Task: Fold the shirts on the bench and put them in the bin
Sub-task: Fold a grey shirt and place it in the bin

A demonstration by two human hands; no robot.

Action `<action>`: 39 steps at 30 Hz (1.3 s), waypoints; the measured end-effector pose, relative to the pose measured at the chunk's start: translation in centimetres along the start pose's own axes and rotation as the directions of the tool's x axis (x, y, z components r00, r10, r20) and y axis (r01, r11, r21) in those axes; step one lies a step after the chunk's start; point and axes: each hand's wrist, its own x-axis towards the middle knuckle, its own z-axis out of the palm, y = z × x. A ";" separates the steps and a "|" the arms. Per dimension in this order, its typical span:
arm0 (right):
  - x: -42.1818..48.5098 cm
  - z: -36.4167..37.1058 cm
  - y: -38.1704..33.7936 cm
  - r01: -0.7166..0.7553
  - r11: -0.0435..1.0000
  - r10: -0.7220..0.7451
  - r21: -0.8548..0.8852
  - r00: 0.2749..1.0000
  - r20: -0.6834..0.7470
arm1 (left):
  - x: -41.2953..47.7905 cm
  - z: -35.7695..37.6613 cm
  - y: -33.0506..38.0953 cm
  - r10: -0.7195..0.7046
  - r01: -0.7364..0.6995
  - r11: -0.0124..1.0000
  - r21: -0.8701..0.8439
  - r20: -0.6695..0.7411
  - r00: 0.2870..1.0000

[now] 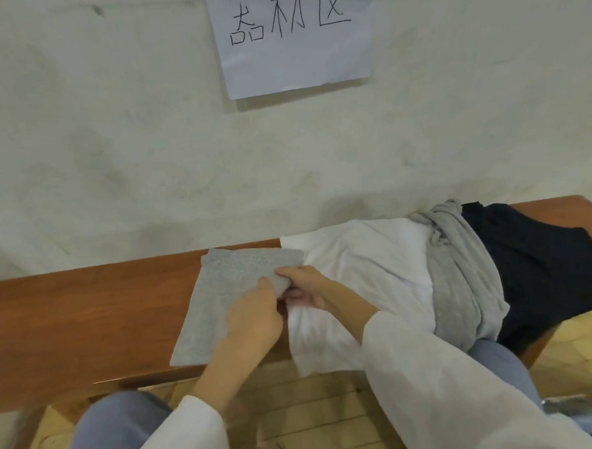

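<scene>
A folded speckled grey shirt [218,299] lies flat on the wooden bench [77,309]. My left hand [253,320] rests on its right side, fingers closed on the cloth edge. My right hand [313,288] pinches the same right edge from the other side, thumb on top. Right of it a crumpled white shirt [364,262] spreads over the bench and hangs off the front. A plain grey shirt [464,267] drapes across the white one, and a dark navy shirt [539,268] lies beyond. No bin is clearly in view.
A rough white wall runs right behind the bench, with a paper sign [290,42] taped to it. My knees in grey-blue trousers [123,421] press close to the bench front. Pale floor tiles [312,414] show below. Something blurred sits at the lower right edge.
</scene>
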 end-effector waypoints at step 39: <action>-37.7 -47.8 46.0 0.602 0.520 0.527 0.606 0.332 -0.782 | -27.4 34.4 48.1 0.697 -0.720 0.585 -0.375 0.685 0.210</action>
